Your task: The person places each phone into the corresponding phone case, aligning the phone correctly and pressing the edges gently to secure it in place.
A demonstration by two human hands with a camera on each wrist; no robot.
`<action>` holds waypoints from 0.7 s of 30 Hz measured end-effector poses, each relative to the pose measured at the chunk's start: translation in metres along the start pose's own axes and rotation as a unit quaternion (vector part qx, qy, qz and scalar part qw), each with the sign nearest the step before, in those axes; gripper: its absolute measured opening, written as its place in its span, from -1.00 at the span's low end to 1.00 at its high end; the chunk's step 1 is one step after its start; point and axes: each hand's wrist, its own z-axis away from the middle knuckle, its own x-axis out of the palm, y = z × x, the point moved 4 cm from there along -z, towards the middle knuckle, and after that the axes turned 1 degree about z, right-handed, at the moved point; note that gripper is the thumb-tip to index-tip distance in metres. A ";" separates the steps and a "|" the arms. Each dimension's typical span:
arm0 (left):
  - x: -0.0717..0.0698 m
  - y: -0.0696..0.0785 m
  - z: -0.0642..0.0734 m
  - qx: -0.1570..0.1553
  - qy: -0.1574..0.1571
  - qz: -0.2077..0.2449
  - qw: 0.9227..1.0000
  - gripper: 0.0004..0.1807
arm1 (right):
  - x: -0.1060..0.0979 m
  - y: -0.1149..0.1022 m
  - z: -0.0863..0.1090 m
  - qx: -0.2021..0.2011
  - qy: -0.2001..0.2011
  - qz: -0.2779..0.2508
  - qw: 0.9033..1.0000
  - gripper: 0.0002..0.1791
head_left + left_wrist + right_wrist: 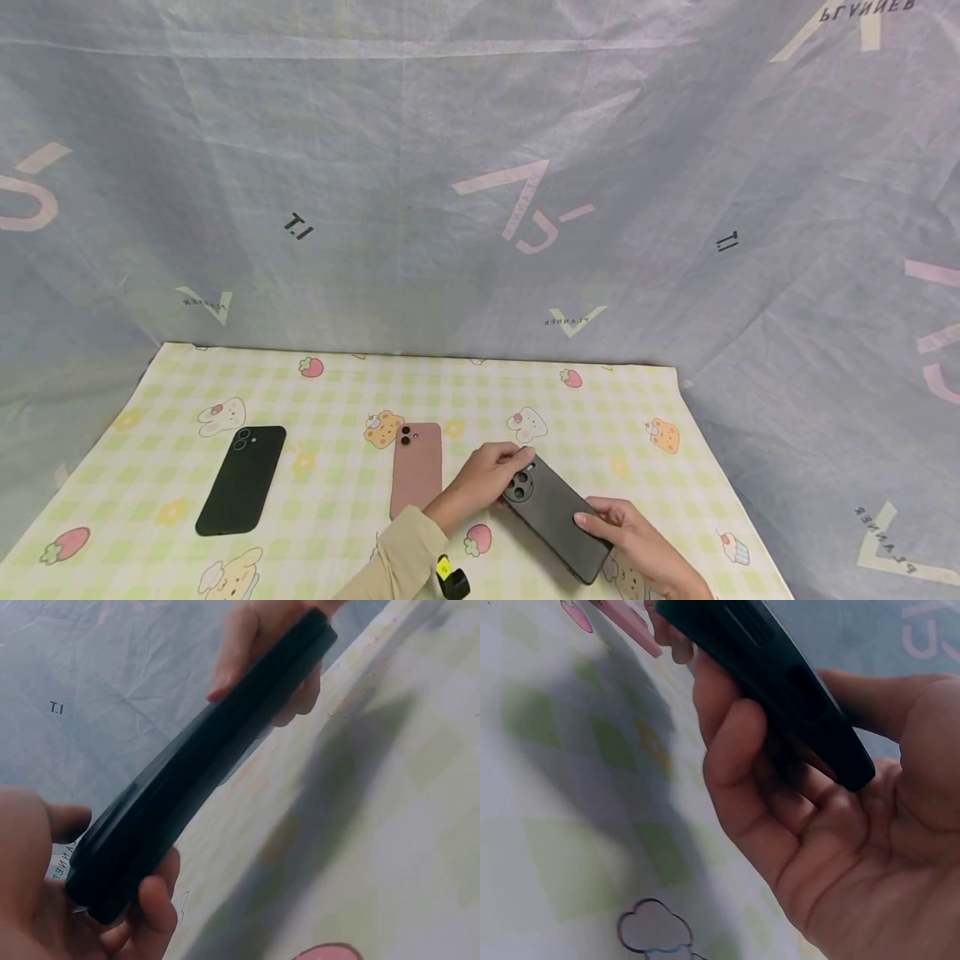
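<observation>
Between both hands a dark grey smartphone with a round camera bump is held above the table, back side up and tilted. My left hand grips its camera end, thumb on the back near the lenses. At the opposite end my right hand holds the corner, thumb on top and fingers curled underneath. The left wrist view shows the dark phone edge-on, raised off the cloth with its shadow below. In the right wrist view the side buttons on the phone's edge show.
A pink phone lies left of my left hand, partly covered by the forearm. Further left lies a black phone, camera side up. A patterned cloth covers the table, and a grey curtain hangs behind it.
</observation>
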 end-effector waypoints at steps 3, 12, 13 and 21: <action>0.001 -0.001 0.002 -0.001 -0.022 0.000 1.000 -0.55 | -0.001 -0.001 -0.001 0.000 -0.017 -0.002 1.000 -0.56; 0.002 -0.002 0.003 0.017 -0.005 0.002 1.000 -0.48 | -0.005 -0.007 -0.004 0.008 0.012 0.013 1.000 -0.60; 0.002 -0.002 0.003 0.021 0.002 0.000 1.000 -0.47 | -0.006 -0.007 -0.004 0.013 0.023 0.020 0.999 -0.60; 0.002 0.001 0.006 0.026 0.031 0.019 0.999 -0.47 | -0.017 -0.010 -0.004 0.049 0.114 0.030 0.992 -0.49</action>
